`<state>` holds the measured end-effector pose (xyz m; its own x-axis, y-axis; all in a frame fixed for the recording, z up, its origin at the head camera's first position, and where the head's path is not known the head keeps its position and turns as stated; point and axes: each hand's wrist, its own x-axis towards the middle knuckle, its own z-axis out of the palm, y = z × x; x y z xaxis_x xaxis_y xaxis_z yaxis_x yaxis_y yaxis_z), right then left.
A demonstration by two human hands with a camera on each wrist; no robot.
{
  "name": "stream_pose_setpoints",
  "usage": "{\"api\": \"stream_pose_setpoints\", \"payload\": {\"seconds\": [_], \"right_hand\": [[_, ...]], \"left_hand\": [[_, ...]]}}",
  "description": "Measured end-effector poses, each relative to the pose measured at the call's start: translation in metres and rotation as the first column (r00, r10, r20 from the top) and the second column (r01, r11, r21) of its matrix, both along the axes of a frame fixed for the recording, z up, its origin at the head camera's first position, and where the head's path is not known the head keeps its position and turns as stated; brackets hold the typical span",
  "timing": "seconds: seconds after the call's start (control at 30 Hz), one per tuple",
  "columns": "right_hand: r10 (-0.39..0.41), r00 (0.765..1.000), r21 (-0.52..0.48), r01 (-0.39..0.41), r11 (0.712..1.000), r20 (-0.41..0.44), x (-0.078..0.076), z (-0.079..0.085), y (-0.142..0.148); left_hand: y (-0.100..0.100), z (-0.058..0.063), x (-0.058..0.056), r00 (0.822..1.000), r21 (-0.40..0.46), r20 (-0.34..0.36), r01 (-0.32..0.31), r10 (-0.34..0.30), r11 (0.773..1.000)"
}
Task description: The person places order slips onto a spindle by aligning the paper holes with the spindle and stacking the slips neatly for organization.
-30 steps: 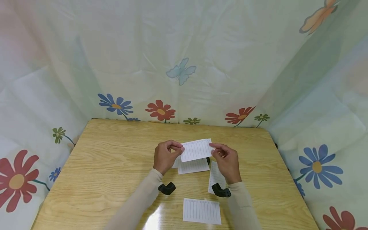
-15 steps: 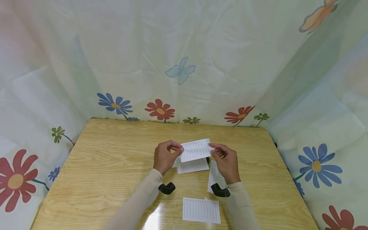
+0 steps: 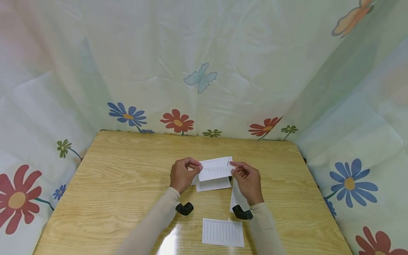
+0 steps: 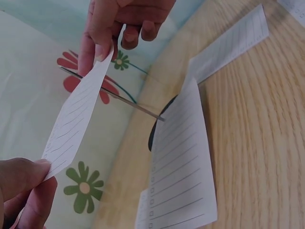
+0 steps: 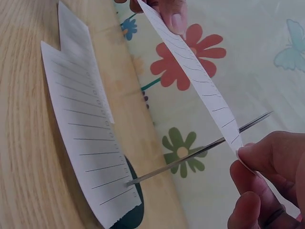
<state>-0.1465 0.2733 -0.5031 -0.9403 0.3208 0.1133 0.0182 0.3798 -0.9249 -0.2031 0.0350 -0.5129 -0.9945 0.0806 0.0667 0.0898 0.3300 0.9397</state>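
My left hand [image 3: 183,175] pinches the left end of a white ruled paper slip [image 3: 214,169], and my right hand [image 3: 250,184] pinches its right end. Between them the slip is held up, slightly tilted. A thin metal bill spike [image 5: 200,150] rises from a dark round base [image 5: 136,217]; in both wrist views its shaft passes through the held slip near the right hand, with the tip showing beyond. Lower down, another ruled slip [image 4: 178,162] is impaled on the spike, close over the base, and one more slip [image 5: 71,28] shows beneath it.
A loose ruled slip [image 3: 223,232] lies on the wooden table [image 3: 127,184] near the front. Another slip [image 3: 237,198] lies beside the spike, partly hidden by the right hand and its black wrist mount [image 3: 242,212]. A flowered curtain [image 3: 153,71] stands behind the table.
Both hands have lowered the held slip slightly, and the spike's tip now pokes up through it near its right end. The other slips have stayed put.
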Motion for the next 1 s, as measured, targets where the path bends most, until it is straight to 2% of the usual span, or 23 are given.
{"api": "stream_pose_setpoints", "payload": {"seconds": [0.63,0.8,1.0], "right_hand": [[-0.014,0.999,0.107,0.009,0.994,0.045,-0.002,-0.031,0.0],[-0.03,0.996,0.146,0.018,0.989,0.078,-0.004,-0.036,-0.002],[-0.04,0.989,0.202,0.011,0.979,0.144,-0.004,-0.039,-0.004]], "left_hand": [[-0.004,-0.019,-0.002,0.998,-0.09,0.066,0.022,-0.016,0.996],[-0.005,-0.022,-0.003,0.996,-0.117,0.085,0.027,-0.017,0.993],[-0.003,-0.025,-0.002,0.996,-0.201,0.085,0.029,-0.013,0.979]]}}
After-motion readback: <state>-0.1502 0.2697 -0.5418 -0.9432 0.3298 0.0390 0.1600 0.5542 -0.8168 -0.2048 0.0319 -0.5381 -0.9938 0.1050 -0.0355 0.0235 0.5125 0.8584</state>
